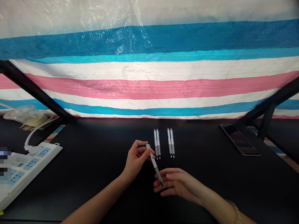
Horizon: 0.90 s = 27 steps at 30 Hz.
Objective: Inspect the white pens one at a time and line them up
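Observation:
A white pen with a grey grip (154, 165) is held at its upper end by my left hand (138, 158), thumb and fingers pinching it. It slants down to the right, its dark tip near the fingers of my right hand (178, 183). That hand is open, fingers apart and palm turned toward the pen; I cannot tell whether a finger touches the tip. Just beyond lie a pair of similar white and grey pens (157, 143), side by side. Another such pair of pens (171, 142) rests to their right.
A white power strip (42, 158) with a plugged-in cable lies at the left, and a clear plastic cup (25, 113) stands behind it. A phone (239, 140) lies at the right of the black table (105, 133). Black frame bars (39, 90) and a striped sheet (149, 70) bound the back.

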### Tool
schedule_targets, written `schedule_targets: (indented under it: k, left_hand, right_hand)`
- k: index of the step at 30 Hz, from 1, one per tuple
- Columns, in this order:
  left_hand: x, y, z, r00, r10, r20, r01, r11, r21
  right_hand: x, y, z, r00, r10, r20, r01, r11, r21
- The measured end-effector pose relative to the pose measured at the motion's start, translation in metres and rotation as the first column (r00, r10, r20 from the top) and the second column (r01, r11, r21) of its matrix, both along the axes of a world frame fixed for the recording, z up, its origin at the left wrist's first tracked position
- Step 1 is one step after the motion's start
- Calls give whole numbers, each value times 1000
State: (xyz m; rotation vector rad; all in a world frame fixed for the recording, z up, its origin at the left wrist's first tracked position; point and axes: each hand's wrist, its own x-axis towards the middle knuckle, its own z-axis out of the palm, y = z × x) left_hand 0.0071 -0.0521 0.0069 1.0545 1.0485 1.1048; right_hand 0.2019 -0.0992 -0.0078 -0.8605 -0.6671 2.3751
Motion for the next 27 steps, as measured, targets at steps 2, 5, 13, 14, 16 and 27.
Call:
schedule_targets:
  k: [2, 5, 13, 14, 16, 27]
  left_hand:
    - [-1, 1, 0, 1000, -19, 2, 19, 1000, -5]
    - [-3, 4, 0, 1000, -16, -2, 16, 1000, 9]
    - [-13, 30, 5, 997, 28, -66, -25, 999, 45]
    - [-13, 36, 6, 996, 13, -83, -9, 999, 43]
    - [-14, 49, 7, 992, -27, -127, 33, 998, 48]
    - [-3, 80, -6, 941, 13, -338, 29, 993, 119]
  right_hand:
    - [0, 0, -2, 1000, -3, -6, 3, 1000, -7]
    - [1, 0, -4, 1000, -11, -17, 11, 1000, -18]
    - [1, 0, -3, 1000, 2, -18, -2, 1000, 7]
    - [1, 0, -3, 1000, 7, -14, -7, 1000, 15]
    - [1, 0, -3, 1000, 10, -4, -10, 999, 32]
    - [-2, 4, -5, 999, 46, 10, -46, 996, 71]
